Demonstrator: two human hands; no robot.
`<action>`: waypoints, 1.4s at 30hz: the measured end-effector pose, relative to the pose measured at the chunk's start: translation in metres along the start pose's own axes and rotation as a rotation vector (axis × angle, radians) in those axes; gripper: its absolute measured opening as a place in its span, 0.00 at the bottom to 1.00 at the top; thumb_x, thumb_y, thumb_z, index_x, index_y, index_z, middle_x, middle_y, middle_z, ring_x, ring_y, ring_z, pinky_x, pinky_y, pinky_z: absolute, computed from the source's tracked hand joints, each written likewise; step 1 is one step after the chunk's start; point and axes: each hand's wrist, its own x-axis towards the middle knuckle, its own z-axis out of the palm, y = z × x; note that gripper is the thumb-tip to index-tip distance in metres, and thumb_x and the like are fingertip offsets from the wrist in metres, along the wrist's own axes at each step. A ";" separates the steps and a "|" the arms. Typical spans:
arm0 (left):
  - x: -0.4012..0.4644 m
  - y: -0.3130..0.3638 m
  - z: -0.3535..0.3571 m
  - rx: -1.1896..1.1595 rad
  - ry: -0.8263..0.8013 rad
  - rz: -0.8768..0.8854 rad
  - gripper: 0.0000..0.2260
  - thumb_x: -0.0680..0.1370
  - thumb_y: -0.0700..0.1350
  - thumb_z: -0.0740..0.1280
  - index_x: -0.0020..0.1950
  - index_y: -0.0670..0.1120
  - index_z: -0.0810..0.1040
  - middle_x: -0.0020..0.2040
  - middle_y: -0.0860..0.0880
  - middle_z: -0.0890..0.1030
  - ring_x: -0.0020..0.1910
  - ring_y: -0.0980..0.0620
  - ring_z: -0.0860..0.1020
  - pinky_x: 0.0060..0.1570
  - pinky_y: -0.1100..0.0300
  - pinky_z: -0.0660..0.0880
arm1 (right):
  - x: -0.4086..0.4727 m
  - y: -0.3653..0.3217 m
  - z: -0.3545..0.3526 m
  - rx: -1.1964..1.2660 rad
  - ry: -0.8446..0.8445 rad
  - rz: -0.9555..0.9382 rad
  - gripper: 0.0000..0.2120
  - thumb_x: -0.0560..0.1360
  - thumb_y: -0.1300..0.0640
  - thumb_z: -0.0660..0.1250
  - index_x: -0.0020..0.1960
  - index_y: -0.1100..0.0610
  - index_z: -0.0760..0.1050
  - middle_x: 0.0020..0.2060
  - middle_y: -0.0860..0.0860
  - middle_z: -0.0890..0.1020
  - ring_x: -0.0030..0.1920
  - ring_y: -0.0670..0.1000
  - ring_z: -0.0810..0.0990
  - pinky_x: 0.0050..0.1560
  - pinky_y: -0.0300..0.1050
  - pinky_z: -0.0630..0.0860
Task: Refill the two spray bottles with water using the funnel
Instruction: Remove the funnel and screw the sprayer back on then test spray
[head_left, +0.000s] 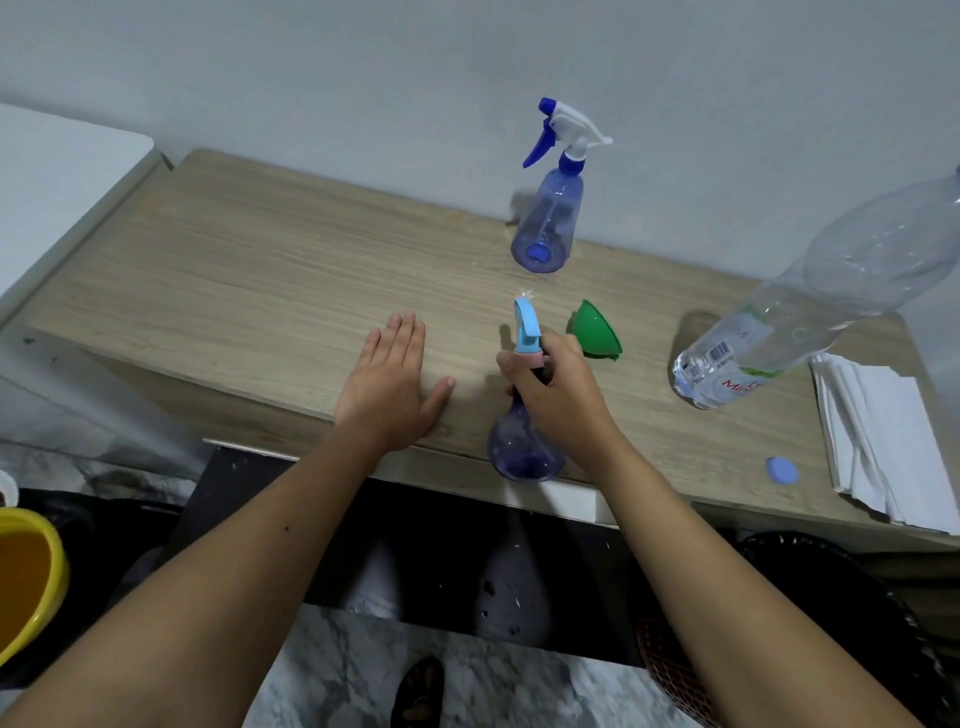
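From the head view, the right hand (558, 395) grips the neck of the near spray bottle (524, 447) (light-blue trigger head), which stands at the front edge of the wooden table (234, 291). The left hand (389, 384) lies flat and released on the table just left of that bottle; the green funnel (597, 330) lies just behind it, the second spray bottle (550, 208) farther back, and the water bottle (810, 306) off to its right.

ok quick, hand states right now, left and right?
Left hand: open, flat on the table.
Right hand: gripping the neck of the near spray bottle.
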 end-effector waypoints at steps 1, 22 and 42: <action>0.000 0.000 0.000 -0.013 -0.006 0.001 0.42 0.81 0.68 0.47 0.85 0.38 0.55 0.86 0.40 0.55 0.86 0.44 0.50 0.84 0.46 0.46 | 0.001 0.001 -0.003 -0.011 0.002 -0.031 0.14 0.77 0.44 0.69 0.45 0.56 0.77 0.45 0.49 0.74 0.49 0.61 0.80 0.54 0.62 0.79; 0.009 0.067 -0.012 -0.753 0.189 0.295 0.36 0.71 0.56 0.82 0.73 0.41 0.75 0.66 0.47 0.82 0.63 0.48 0.82 0.63 0.49 0.79 | 0.026 0.010 -0.037 0.378 0.019 -0.020 0.15 0.76 0.64 0.77 0.61 0.61 0.80 0.48 0.49 0.86 0.47 0.43 0.85 0.53 0.40 0.79; 0.169 -0.022 -0.051 -0.746 0.186 0.026 0.45 0.66 0.66 0.80 0.78 0.47 0.73 0.71 0.50 0.80 0.68 0.52 0.79 0.69 0.48 0.78 | 0.207 -0.054 0.013 0.289 0.154 -0.116 0.15 0.75 0.55 0.79 0.60 0.51 0.80 0.50 0.47 0.87 0.55 0.46 0.86 0.60 0.52 0.84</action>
